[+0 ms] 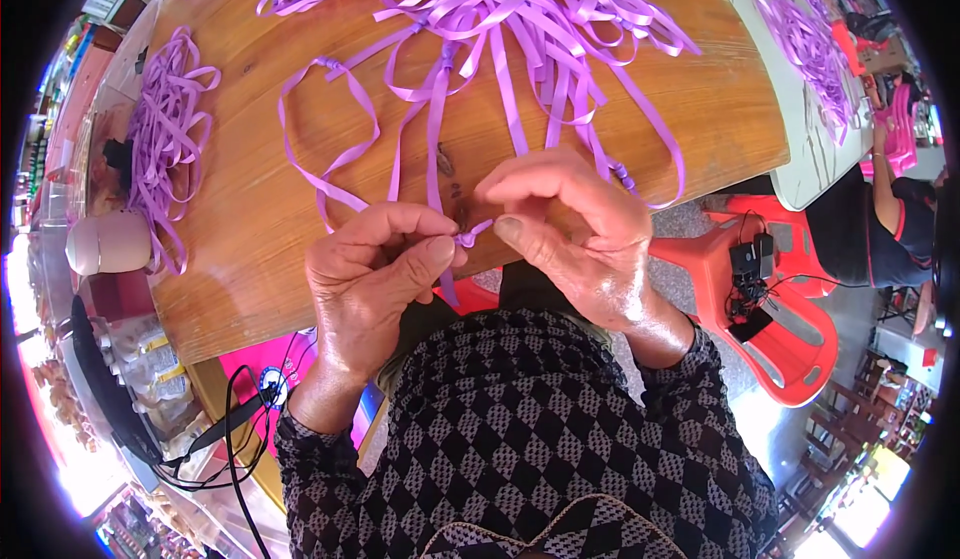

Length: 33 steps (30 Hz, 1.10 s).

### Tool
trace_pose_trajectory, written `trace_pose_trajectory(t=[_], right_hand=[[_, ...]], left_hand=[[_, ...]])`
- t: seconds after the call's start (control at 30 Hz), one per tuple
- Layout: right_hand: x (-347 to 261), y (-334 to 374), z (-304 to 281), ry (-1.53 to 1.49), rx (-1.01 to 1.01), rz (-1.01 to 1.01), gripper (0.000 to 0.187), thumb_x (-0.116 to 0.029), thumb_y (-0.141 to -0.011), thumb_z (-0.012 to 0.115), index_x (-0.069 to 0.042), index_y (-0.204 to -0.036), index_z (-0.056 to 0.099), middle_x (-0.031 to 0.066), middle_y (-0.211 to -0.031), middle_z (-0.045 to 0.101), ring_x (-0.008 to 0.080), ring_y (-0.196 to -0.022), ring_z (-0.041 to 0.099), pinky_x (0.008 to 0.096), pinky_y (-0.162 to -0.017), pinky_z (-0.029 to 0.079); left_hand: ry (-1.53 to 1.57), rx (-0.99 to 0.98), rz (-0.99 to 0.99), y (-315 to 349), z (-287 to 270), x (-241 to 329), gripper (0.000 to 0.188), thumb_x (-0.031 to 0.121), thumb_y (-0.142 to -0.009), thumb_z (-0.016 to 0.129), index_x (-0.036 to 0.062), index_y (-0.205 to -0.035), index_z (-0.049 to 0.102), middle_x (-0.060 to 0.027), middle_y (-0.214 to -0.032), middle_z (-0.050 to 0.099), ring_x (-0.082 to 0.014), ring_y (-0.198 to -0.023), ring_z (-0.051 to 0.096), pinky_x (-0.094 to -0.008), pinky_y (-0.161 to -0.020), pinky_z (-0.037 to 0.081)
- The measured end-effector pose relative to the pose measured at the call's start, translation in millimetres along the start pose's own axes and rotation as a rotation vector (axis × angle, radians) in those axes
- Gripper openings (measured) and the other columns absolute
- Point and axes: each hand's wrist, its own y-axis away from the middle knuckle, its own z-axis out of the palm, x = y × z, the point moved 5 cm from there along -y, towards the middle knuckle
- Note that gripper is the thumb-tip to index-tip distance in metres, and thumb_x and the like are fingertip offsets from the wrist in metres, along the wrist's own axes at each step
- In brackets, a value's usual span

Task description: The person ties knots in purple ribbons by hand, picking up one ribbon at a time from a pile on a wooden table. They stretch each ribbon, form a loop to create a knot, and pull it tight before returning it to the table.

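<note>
Over the near edge of the wooden table [230,299], my left hand [365,269] pinches a purple ribbon [467,240] between thumb and forefinger. A small knot or loop shows just past those fingertips, and a short tail points toward my right hand [580,234]. The right thumb and forefinger are curved and apart, close beside that tail, with no ribbon visibly gripped. A strip of purple ribbon hangs below my left fingertips. Beyond my hands spreads a large heap of purple ribbons [500,9], several with coiled knots, their strands trailing toward me.
Another ribbon bundle [170,129] lies at the table's left edge beside a pale rounded container [110,242]. More ribbons [800,49] rest on a white table at the right. A red plastic chair [745,269] holds black cabled devices. At far right a person [885,209] sits.
</note>
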Motion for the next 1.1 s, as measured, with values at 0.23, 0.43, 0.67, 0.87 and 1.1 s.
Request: trace_pose_trajectory(t=[0.23,0.43,0.67,0.87,1.1], right_hand=[[-14.1,11.3,2.0,0.269,0.021,-0.237,0.021,0.002,-0.072,0.067,0.001,-0.091,0.059,0.0099,-0.089,0.060,0.0171,-0.074,0.055,0.0265,-0.062,0.044],[-7.3,8.3,14.4,0.292,0.134,-0.384,0.024,0.009,-0.065,0.067,0.002,-0.086,0.058,0.0108,-0.075,0.059,0.0226,-0.061,0.055,0.0283,-0.055,0.043],[-6.6,6.8,17.2,0.229,0.142,-0.261,0.019,0.013,-0.062,0.061,0.002,-0.077,0.055,0.0081,-0.067,0.055,0.0189,-0.057,0.053,0.0266,-0.047,0.040],[-4.0,5.9,16.6,0.213,0.103,-0.252,0.019,0.013,-0.060,0.059,0.000,-0.073,0.053,0.0061,-0.063,0.052,0.0167,-0.055,0.051,0.0252,-0.046,0.039],[-5.3,1.9,15.3,0.181,0.020,-0.247,0.018,0.013,-0.061,0.059,-0.001,-0.072,0.053,0.0053,-0.064,0.051,0.0155,-0.054,0.050,0.0234,-0.046,0.038]], left_hand=[[0.219,0.033,-0.076,-2.6,1.6,-5.5,0.013,0.007,-0.080,0.063,-0.0027,-0.088,0.061,-0.0076,-0.074,0.064,-0.0036,-0.053,0.050,-0.0148,-0.046,0.036],[0.073,0.044,-0.065,-0.7,9.6,1.2,0.010,0.004,-0.082,0.060,-0.0038,-0.088,0.060,-0.0080,-0.075,0.064,-0.0039,-0.053,0.050,-0.0145,-0.046,0.036],[-0.588,0.168,0.454,8.8,16.9,18.9,0.014,-0.001,-0.074,0.063,-0.0005,-0.088,0.061,-0.0077,-0.071,0.062,-0.0143,-0.055,0.057,-0.0250,-0.048,0.042],[-0.899,0.127,0.841,8.2,21.6,24.9,0.022,-0.004,-0.064,0.065,0.0026,-0.084,0.060,-0.0108,-0.066,0.057,-0.0253,-0.056,0.057,-0.0316,-0.047,0.042],[-0.625,-0.008,0.525,-0.2,16.9,19.7,0.018,-0.005,-0.066,0.064,0.0026,-0.082,0.059,-0.0089,-0.065,0.057,-0.0243,-0.056,0.058,-0.0308,-0.047,0.043]])
